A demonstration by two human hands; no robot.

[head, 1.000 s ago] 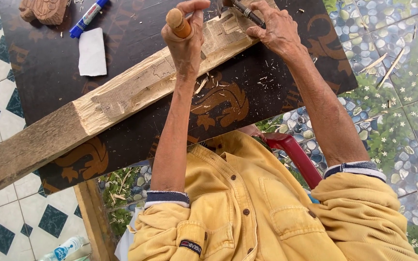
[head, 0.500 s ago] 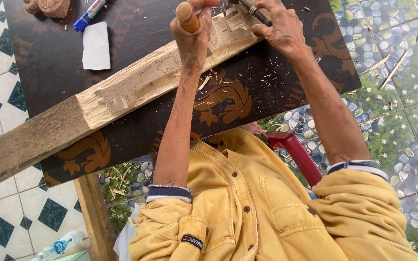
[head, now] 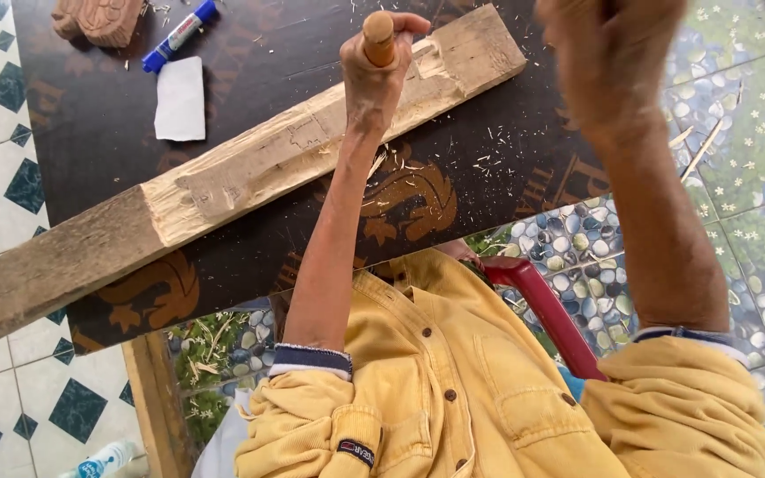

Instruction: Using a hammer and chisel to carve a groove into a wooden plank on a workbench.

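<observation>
The left hand (head: 381, 75) is closed in a fist around a round wooden tool handle (head: 378, 37), whose light-coloured butt end sticks up out of the grip. The tool's working end is hidden under the fist. That hand rests directly on a long wooden plank (head: 250, 168), which lies slantwise across the dark table (head: 267, 62); the stretch of plank just beside and below the hand is pale and freshly carved, with shallow cut shapes in it, while the far end, well away from the hand, is grey and weathered and juts past the table edge. Fine wood chips (head: 400, 164) lie scattered on the table just beneath the wrist.

The right hand (head: 608, 53) is raised near the camera, well apart from the plank, and is so blurred that I cannot tell whether it is open or gripping anything.

Well away from the left hand, beyond the plank, lie a white slip of paper (head: 180, 99), a blue marker (head: 179, 35) just above it, and a carved wooden block (head: 99, 19) at the table's corner. Both arms come out of rolled yellow shirt sleeves (head: 312, 416). Below the right forearm, a red chair frame (head: 546, 310) shows against the patterned tile floor (head: 745, 159).
</observation>
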